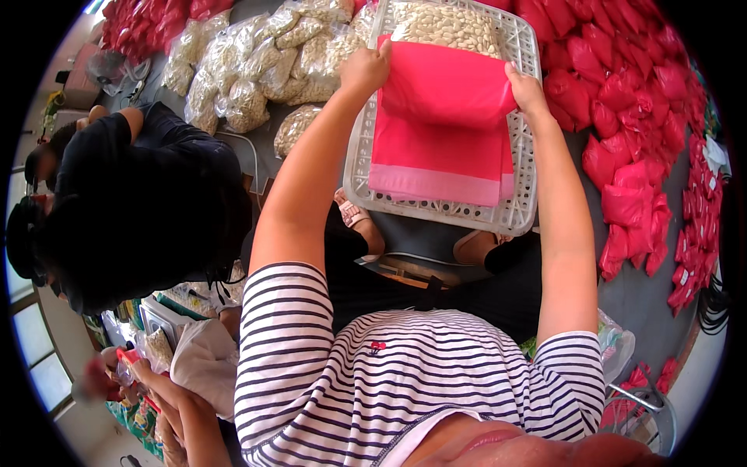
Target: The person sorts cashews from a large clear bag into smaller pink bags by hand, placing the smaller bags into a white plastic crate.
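Observation:
Before me lies an upturned or flat white plastic crate (356,169) with a perforated surface. On it rests a stack of pink-red plastic bags (437,146) with paler pink lower edges. My left hand (366,69) grips the upper left corner of the top bag. At its right corner, my right hand (525,90) pinches the same bag between thumb and fingers. The bag's upper part is raised and bowed between both hands. Just beyond it, a clear bag of pale, flat seeds (446,26) lies on the crate's far part.
Several clear bags of seeds (262,64) are heaped at the far left. Many filled red bags (618,111) cover the floor at right. A person in dark clothing (152,198) bends at my left; another person's arm (181,403) shows behind, near a red item.

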Motion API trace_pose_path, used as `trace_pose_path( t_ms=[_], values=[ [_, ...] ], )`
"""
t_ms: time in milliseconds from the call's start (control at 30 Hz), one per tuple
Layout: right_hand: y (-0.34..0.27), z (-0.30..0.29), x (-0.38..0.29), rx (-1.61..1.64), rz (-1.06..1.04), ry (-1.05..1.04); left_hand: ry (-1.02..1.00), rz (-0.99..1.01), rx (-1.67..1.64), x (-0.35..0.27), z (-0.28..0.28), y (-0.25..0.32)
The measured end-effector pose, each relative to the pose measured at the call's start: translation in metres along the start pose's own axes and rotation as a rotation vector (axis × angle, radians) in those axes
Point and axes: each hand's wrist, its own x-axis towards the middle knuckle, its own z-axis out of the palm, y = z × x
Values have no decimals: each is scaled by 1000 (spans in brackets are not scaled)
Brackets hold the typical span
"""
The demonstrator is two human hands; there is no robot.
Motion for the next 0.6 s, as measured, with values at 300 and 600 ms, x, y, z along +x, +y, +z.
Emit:
trace_pose_path(
  t_ms=[300,600],
  values=[
    [-2,15,-29,-672,161,-61,-220,-173,286,-15,8,8],
    [14,26,-25,155,136,-148,-121,401,89,-61,60,-9]
  ],
)
